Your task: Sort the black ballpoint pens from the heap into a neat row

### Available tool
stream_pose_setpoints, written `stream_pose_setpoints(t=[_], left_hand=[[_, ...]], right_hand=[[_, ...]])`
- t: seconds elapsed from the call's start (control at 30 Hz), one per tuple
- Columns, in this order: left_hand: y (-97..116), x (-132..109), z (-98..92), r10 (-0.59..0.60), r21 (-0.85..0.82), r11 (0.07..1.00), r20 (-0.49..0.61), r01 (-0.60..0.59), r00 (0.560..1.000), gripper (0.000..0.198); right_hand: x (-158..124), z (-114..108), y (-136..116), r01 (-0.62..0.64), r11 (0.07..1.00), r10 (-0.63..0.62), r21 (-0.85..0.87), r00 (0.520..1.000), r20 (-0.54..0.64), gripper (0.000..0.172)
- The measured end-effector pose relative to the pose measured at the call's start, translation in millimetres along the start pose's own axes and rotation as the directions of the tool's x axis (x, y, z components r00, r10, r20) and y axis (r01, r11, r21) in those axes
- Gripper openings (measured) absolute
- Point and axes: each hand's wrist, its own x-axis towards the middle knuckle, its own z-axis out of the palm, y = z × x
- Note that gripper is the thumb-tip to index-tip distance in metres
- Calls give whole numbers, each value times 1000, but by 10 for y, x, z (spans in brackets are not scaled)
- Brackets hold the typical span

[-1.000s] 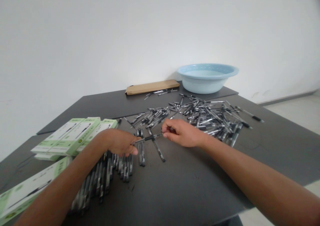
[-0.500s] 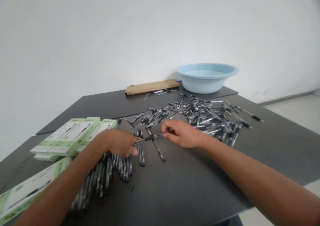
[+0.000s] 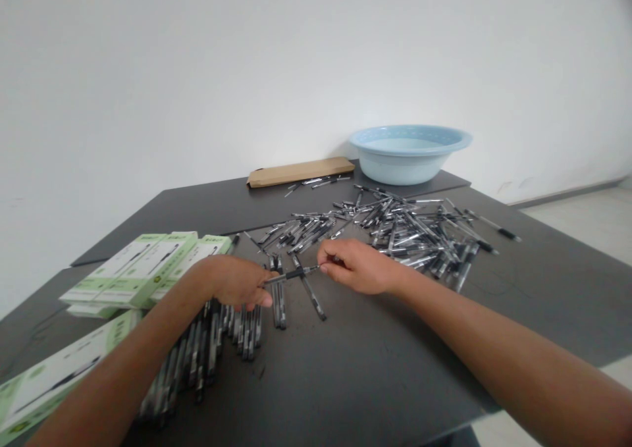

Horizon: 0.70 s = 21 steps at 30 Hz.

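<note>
Between my two hands a clear pen with a black grip [image 3: 295, 273] is held level above the table. My left hand [image 3: 240, 282] is closed on its left end. The fingertips of my right hand [image 3: 351, 266] pinch at the tip on the other side; whether they hold a small part there is hidden. Below the held pen lies a single pen [image 3: 315, 300], slanting toward me. Beside it are a couple of pens [image 3: 280, 305] side by side. Rows of capped pens [image 3: 197, 351] lie under and in front of my left forearm.
A loose heap of pens [image 3: 419, 233] spreads over the right and middle of the dark table [image 3: 345, 381]. Green and white pen boxes [image 3: 143, 269] are stacked at left, with another box [image 3: 64, 374] nearer. A blue basin [image 3: 409, 160] and a flat brown carton [image 3: 301, 170] stand at the back.
Very little differs. My right hand has shifted very slightly at the pen's tip; my left hand and the pen stay in place.
</note>
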Motion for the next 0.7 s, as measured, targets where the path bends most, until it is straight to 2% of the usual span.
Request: stream_pose_setpoints(t=[0.2, 0.7], left_hand=[[22, -4, -7, -14, 4, 1000, 11, 14, 1000, 37], [16, 21, 6, -32, 0, 1000, 0, 32, 1000, 32]], right_hand=[[-5, 3, 3, -18, 999, 18, 31, 1000, -8, 6], [-3, 4, 9, 3, 1000, -3, -9, 1000, -2, 5]])
